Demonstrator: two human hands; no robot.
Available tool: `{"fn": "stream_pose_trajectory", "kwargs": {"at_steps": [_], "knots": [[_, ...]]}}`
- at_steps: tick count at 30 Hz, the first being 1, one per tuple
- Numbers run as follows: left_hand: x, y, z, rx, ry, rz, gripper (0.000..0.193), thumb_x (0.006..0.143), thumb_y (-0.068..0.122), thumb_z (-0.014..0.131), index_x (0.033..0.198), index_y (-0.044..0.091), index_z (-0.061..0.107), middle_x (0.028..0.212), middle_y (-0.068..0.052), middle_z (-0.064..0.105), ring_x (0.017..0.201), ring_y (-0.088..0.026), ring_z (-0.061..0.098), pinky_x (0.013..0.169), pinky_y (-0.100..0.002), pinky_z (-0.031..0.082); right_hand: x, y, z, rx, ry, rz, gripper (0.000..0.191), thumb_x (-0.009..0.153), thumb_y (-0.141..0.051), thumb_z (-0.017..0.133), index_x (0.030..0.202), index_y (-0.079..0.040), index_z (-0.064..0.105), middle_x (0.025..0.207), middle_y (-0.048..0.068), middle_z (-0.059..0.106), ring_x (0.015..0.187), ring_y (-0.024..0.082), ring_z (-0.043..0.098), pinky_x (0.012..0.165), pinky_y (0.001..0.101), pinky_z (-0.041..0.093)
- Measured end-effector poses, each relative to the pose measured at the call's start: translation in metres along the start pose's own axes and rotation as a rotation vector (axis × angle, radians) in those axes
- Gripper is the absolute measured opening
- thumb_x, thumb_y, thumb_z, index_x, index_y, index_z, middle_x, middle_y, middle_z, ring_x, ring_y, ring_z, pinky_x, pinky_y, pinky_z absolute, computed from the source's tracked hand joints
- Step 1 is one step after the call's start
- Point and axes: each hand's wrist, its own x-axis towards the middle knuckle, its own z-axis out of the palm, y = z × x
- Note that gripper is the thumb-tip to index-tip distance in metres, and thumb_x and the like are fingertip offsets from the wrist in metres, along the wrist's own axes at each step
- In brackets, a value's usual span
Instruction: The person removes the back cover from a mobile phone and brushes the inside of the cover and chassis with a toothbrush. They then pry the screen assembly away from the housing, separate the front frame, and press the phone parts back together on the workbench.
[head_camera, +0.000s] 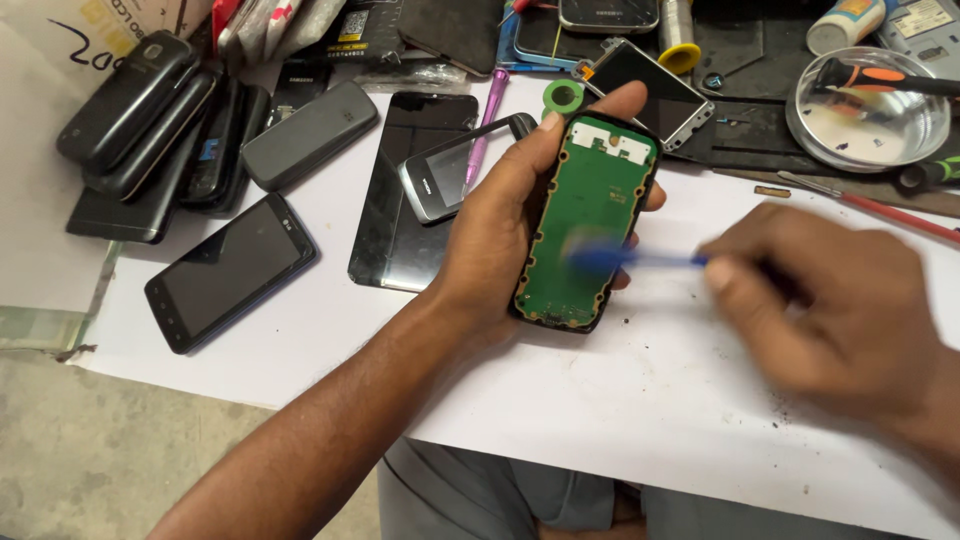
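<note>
The left hand grips an opened phone by its edges, above the table centre. The right hand, at 3 o'clock, pinches a blurred blue tool against the phone's green board. The phone looks light, stiff and fragile: best held by its rim.

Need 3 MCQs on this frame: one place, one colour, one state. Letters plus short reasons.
1. Where does the metal bowl sit?
A. top right of the table
B. bottom left
C. on the floor

2. What colour is the board in the opened phone?
A. red
B. green
C. white

3. What is the left hand doing?
A. lying flat on the table
B. gripping the opened phone
C. holding a roll of tape

Key: 1 A, the bowl lies at the top right with a screwdriver in it. 2 B, the bared board is green. 3 B, fingers wrap the phone while the right hand holds a blurred blue tool at it.
</note>
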Motion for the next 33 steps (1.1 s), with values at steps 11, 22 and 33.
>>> {"fn": "stream_pose_trajectory", "kwargs": {"at_steps": [11,22,33], "knots": [[0.0,-0.003,-0.003,0.033,-0.009,0.004,0.059,0.114,0.047,0.03,0.161,0.015,0.044,0.11,-0.014,0.071,0.087,-0.014,0.067,0.073,-0.032,0.06,0.006,-0.008,0.005,-0.075,0.02,-0.047,0.012,0.093,-0.012,0.07,0.09,-0.001,0.071,0.066,0.007,0.062,0.053,0.016,0.053,0.046,0.0316,0.041],[0.005,-0.002,-0.008,-0.046,-0.013,0.048,0.059,0.113,0.048,0.031,0.162,0.016,0.041,0.112,-0.016,0.071,0.088,-0.016,0.068,0.076,-0.035,0.061,0.003,-0.004,0.005,0.062,-0.163,-0.322,0.012,0.083,-0.014,0.071,0.085,-0.003,0.068,0.069,0.006,0.068,0.048,0.017,0.061,0.044,0.0308,0.046],[0.003,-0.003,-0.002,0.066,-0.035,0.04,0.061,0.115,0.045,0.028,0.161,0.009,0.045,0.107,-0.014,0.073,0.089,-0.014,0.068,0.081,-0.03,0.059,0.007,0.001,-0.004,-0.092,0.191,-0.018,0.015,0.102,-0.01,0.068,0.1,0.005,0.068,0.069,0.009,0.063,0.056,0.011,0.057,0.051,0.0268,0.043]]}}
